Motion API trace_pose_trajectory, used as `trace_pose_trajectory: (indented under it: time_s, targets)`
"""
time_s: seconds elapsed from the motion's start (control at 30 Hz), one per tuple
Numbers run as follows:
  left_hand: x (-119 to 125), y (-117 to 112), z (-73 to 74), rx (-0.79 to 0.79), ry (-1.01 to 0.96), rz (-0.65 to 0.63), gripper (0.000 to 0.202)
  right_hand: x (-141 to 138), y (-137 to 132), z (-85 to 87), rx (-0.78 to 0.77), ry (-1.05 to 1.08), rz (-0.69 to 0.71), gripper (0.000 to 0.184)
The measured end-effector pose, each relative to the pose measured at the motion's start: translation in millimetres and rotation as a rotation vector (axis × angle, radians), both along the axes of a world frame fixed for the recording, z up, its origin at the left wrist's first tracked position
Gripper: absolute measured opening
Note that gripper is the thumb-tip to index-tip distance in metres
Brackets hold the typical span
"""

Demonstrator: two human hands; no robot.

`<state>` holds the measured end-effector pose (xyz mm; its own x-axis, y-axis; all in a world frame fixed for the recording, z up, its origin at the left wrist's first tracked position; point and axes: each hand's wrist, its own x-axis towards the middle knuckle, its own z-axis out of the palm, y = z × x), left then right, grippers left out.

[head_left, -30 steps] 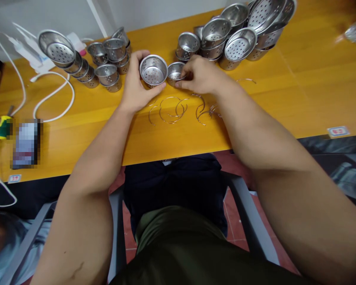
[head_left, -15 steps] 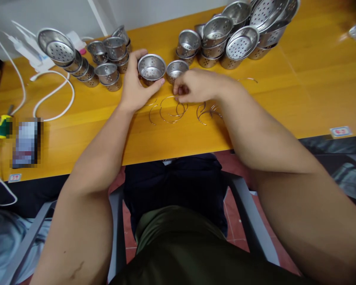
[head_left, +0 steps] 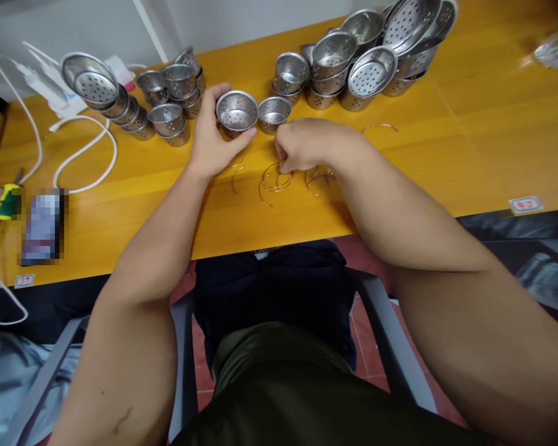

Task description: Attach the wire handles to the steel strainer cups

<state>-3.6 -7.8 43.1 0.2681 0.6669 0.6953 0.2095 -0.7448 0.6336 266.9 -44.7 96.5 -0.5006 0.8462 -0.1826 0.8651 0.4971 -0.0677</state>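
Note:
My left hand (head_left: 216,133) is wrapped around a perforated metal cup (head_left: 237,114), thumb at the near side and fingers at the far left. A smaller perforated cup (head_left: 274,113) stands just to its right. Low over the table, my right hand (head_left: 302,144) is closed in a pinch, its fingertips at a thin wire ring (head_left: 263,186) that overlaps other wire. More bent wire pieces (head_left: 314,186) lie under and beside the right wrist, partly hidden. A curved wire (head_left: 237,183) lies in front of the left hand.
Stacked perforated cups (head_left: 167,121) stand at back left, beside a leaning stack (head_left: 90,80). More stacks (head_left: 332,68) fill the back right. A white cable (head_left: 114,152), a blurred-out phone-like object (head_left: 41,226) and a yellow-green handled tool (head_left: 8,201) lie left.
My right hand has moved slightly down toward me, and the wire ring at its fingertips has shifted. The left hand still holds the cup. The view has shifted a little.

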Motion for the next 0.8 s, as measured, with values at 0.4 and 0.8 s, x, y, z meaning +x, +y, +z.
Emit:
trace_pose_trajectory:
  time_s: [0.4,0.8]
  targets:
    - [-1.0,-3.2,16.9,0.149,0.030,0.002,0.069,11.7,-11.6,29.9,-0.091,0.361,0.159,0.021]
    - [3.9,32.3,-18.0,0.262,-0.209,0.121,0.098,17.7,9.9,12.3,-0.104,1.197,0.048,0.019]
